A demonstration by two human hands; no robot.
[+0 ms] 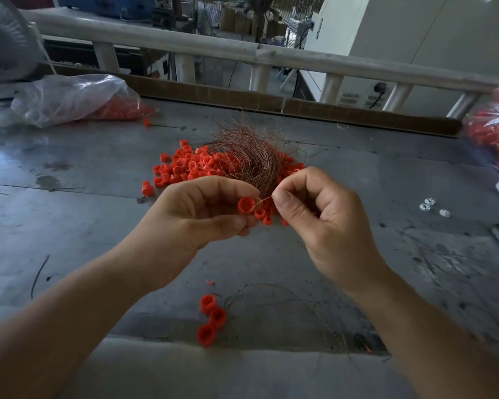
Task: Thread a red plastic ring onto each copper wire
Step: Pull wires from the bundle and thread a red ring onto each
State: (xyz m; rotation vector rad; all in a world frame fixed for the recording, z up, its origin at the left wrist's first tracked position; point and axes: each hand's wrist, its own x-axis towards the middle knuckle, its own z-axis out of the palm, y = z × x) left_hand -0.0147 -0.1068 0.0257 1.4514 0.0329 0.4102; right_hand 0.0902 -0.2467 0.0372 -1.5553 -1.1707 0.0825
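Observation:
My left hand pinches a red plastic ring between thumb and fingers, its opening facing me. My right hand pinches a thin copper wire whose free end touches the ring's rim. Just behind both hands a curved bundle of copper wires lies on a heap of loose red rings. Three red rings lie near the table's front edge, with loose wires lying beside them.
The grey metal table carries a plastic bag of red rings at the back left and another bag at the right edge. Small white parts lie at the right. A cardboard strip and a railing close off the back.

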